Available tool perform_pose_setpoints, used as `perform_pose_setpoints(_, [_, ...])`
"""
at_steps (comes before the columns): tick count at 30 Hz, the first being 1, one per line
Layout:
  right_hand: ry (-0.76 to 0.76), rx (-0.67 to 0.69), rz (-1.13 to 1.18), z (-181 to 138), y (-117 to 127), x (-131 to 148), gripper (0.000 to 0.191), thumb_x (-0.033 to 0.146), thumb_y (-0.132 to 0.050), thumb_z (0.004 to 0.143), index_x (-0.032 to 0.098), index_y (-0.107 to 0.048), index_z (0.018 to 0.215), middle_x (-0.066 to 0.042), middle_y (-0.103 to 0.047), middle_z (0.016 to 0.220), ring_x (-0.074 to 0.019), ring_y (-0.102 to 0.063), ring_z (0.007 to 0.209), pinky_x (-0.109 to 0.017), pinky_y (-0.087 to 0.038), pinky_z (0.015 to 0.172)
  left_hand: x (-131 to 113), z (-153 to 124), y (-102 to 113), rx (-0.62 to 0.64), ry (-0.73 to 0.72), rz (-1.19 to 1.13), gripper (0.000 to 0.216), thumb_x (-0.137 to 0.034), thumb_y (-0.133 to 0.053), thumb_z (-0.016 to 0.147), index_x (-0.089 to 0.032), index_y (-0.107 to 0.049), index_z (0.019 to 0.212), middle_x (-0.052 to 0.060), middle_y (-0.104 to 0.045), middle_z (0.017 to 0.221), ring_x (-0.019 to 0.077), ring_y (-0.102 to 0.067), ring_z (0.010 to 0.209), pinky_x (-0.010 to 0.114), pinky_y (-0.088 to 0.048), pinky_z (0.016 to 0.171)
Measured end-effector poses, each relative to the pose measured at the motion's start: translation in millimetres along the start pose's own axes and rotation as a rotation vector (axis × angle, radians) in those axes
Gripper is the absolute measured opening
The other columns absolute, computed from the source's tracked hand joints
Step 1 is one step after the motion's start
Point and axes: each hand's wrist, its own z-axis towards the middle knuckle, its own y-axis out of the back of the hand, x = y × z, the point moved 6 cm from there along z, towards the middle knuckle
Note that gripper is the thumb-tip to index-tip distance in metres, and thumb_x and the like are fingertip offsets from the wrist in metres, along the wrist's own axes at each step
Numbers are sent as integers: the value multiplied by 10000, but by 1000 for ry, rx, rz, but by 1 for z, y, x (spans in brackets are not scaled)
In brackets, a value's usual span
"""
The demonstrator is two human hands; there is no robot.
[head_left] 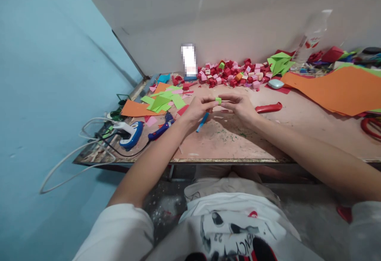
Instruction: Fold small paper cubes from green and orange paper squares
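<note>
Between my two hands, above the middle of the table, is a small lime-green paper cube (218, 100). My left hand (199, 108) pinches it from the left with thumb and fingertips. From the right, my right hand (238, 105) closes its fingertips on the same cube. A thin blue stick (202, 122) slants below my left hand, and its upper end is hidden by the fingers. Just right of my right hand lies a red-handled cutter (268, 108) on the tabletop.
A heap of red and pink cubes (232, 72) lies along the wall beside a lit phone (189, 60). Green paper pieces (162, 103), a blue glue gun (160, 129) and a power strip (131, 136) are left. Orange sheets (336, 90), a bottle (311, 41) and scissors (370, 128) are right.
</note>
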Motion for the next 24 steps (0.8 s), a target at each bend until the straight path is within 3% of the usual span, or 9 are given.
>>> perform_pose_setpoints(9, [16,6,-45,2,2,-2,388,395,-957,741,229,-866,1080,-89,-832,1187,-279,-772,1033,-450,-664,921,10,6,1,46,-3,-9,268,-342,-950,710,-174,-825,878,-22,-589,665,57,-469,538,211,-358,524])
perform_pose_setpoints(14, [10,-21,-41,1,0,0,374,363,-975,717,219,-862,1044,-95,-829,1172,-276,-769,984,-434,-678,857,12,4,2,28,47,29,276,-372,-927,741,-200,-820,929,-25,-574,637,81,-455,505,226,-327,467])
perform_pose_setpoints(18, [-44,-23,43,-2,-2,2,379,316,-972,732,229,-847,1079,-94,-825,1182,-281,-770,1033,-425,-678,859,6,6,4,-29,-62,145,181,-345,-862,792,-200,-811,887,-18,-585,630,97,-472,529,235,-351,498])
perform_pose_setpoints(21, [-120,-16,132,-3,-2,-1,351,316,-954,780,235,-838,1101,-97,-825,1122,-264,-769,1021,-415,-674,865,0,6,5,-60,-183,289,128,-303,-792,849,-203,-831,918,9,-677,732,123,-553,627,249,-418,582])
perform_pose_setpoints(24, [-176,-35,170,-1,1,-7,228,255,-933,783,214,-843,989,-102,-817,1028,-247,-771,984,-375,-663,848,-4,5,3,-54,-269,472,150,-274,-740,894,-211,-857,964,33,-756,836,163,-641,750,286,-496,707])
